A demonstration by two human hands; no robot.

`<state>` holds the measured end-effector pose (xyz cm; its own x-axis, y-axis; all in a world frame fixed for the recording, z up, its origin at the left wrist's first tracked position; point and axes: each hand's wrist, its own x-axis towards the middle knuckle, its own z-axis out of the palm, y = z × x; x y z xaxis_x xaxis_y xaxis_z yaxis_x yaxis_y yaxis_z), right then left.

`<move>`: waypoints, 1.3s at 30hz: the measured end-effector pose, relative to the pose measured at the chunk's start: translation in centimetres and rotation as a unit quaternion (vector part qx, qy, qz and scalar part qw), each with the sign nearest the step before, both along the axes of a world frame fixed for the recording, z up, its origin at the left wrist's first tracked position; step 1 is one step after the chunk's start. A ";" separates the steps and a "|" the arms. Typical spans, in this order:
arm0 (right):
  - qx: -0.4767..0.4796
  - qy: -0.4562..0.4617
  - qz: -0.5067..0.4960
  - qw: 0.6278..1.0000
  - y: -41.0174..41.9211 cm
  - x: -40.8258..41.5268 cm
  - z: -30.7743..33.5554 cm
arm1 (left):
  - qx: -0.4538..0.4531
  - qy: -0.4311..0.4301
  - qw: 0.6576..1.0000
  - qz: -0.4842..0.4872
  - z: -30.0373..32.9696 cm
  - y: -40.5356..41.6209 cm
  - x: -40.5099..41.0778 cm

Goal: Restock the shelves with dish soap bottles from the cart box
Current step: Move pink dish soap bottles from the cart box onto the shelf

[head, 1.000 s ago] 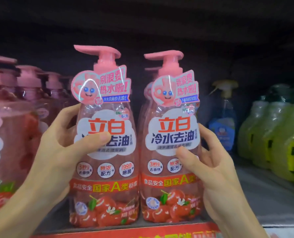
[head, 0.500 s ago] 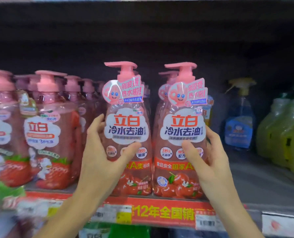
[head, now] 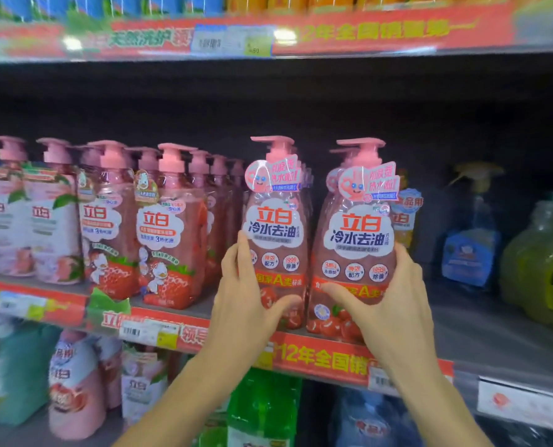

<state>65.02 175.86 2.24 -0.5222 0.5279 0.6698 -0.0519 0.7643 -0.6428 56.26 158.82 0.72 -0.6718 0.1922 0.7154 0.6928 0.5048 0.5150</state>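
Note:
Two pink pump bottles of dish soap stand side by side at the front of the middle shelf (head: 481,337). My left hand (head: 246,298) grips the left bottle (head: 276,233) low down, thumb across its front. My right hand (head: 388,304) grips the right bottle (head: 360,233) the same way, fingers round its right side. Both bottles rest upright on the shelf board. More bottles of the same kind stand behind them. The cart box is out of view.
Rows of pink strawberry-label bottles (head: 168,240) fill the shelf to the left. To the right stand a blue spray bottle (head: 471,250) and green bottles (head: 539,262), with bare shelf between them and my right hand. Another shelf edge (head: 268,37) runs overhead; stock sits below.
The view has pulled back and tilted up, showing the upper shelf edge. Both hands have slid lower on the bottles, which now stand on the shelf.

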 end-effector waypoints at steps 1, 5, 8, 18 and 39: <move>0.001 0.005 0.003 1.000 0.0 0.0 -0.1 | -0.003 0.001 1.000 -0.001 -0.1 0.0 -0.3; 0.007 0.004 0.007 1.000 0.1 0.3 -0.1 | -0.004 -0.003 1.000 -0.004 0.0 0.1 -1.0; 0.007 -0.012 0.013 1.000 0.1 0.4 -0.2 | 0.005 -0.009 1.000 -0.012 0.0 0.2 -1.2; -0.016 -0.006 0.030 0.999 0.1 0.7 -0.7 | 0.001 -0.015 1.000 0.001 0.0 0.9 -1.9; 0.017 -0.102 -0.045 0.994 -1.7 0.6 -1.2 | -0.227 0.074 0.959 0.152 -5.2 -1.2 -0.3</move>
<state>65.65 174.20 1.06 -0.5998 0.5576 0.5739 0.1463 0.7816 -0.6064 55.92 157.60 -4.48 -0.6441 0.3166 0.6963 0.5258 0.8445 0.1024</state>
